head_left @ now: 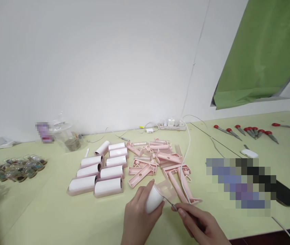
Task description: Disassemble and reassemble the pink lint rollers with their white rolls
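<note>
My left hand (138, 217) is wrapped round a white lint roll (154, 200) near the table's front edge. My right hand (202, 226) pinches a thin metal tool (169, 201) whose tip reaches the roll's end, beside a clear plastic cover (166, 190). Just beyond lie several pink plastic roller handles and parts (160, 161). To their left, several white rolls in pink holders (101, 170) lie in rows.
The pale green table (53, 214) meets a white wall. A power strip (172, 126) with cables sits at the back. Red-handled tools (249, 132) lie far right, a black phone (286, 195) near the right edge, small jars (17, 168) and a clear container (68, 136) at left.
</note>
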Tool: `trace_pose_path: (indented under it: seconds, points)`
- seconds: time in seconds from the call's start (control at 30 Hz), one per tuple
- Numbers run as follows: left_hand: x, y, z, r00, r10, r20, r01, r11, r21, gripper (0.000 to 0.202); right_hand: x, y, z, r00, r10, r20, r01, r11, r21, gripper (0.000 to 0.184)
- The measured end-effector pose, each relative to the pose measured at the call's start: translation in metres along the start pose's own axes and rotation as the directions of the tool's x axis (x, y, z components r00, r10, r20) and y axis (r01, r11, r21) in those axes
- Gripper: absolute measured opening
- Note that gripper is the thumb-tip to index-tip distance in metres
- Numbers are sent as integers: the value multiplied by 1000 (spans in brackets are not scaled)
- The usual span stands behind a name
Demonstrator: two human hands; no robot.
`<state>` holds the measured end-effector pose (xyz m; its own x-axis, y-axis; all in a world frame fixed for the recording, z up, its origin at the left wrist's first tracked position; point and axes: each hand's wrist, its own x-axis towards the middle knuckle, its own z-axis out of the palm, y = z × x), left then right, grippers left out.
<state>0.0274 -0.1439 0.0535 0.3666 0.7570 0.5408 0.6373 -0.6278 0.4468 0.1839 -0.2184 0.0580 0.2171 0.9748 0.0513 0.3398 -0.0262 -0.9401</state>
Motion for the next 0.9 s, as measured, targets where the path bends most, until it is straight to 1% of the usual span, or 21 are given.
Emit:
trace_pose_path:
  seconds: [0.1, 0.17, 0.3, 0.47, 0.53, 0.6, 0.63, 0.7, 0.77, 0.8, 0.9]
  points:
    - [-2, 0, 1, 1000, 0, 13, 0, 1000, 13, 46, 1, -1, 0, 999, -44, -2, 44, 999, -29, 35]
    - [-1, -1, 3, 1000, 10, 23, -11, 999, 41, 47, 2, -3, 1, 999, -46, -18, 46, 998, -31, 35]
    - [3, -3, 5, 998, 22, 63, -29, 993, 114, 48, 5, -4, 0, 1000, -14, -18, 13, 999, -40, 35]
    - [4, -3, 6, 985, -27, 170, 0, 988, 155, 47, 9, 7, -9, 994, 7, -112, -13, 998, -53, 33]
    - [5, -4, 6, 984, -49, 173, 24, 989, 145, 47, 12, 8, -15, 990, 50, -131, -56, 998, -41, 35]
    - [7, -5, 6, 988, -66, 141, 51, 993, 103, 51, 17, 5, -24, 986, 61, -154, -61, 998, 5, 35]
    - [10, -5, 7, 990, -78, 120, 70, 995, 69, 56, 22, 1, -29, 984, 33, -173, -29, 999, 26, 33]
    - [16, -3, 8, 992, -99, 82, 102, 995, -23, 69, 34, -8, -39, 974, -65, -217, 77, 996, 49, 29]
    - [24, 3, 8, 991, -115, 68, 123, 983, -139, 74, 49, -21, -47, 956, -138, -260, 161, 985, 70, 26]
    - [28, 7, 9, 991, -111, 74, 124, 970, -207, 71, 55, -27, -49, 945, -160, -285, 193, 977, 90, 25]
    - [37, 19, 9, 990, -65, 124, 111, 907, -407, 50, 69, -45, -51, 896, -233, -379, 307, 940, 148, 23]
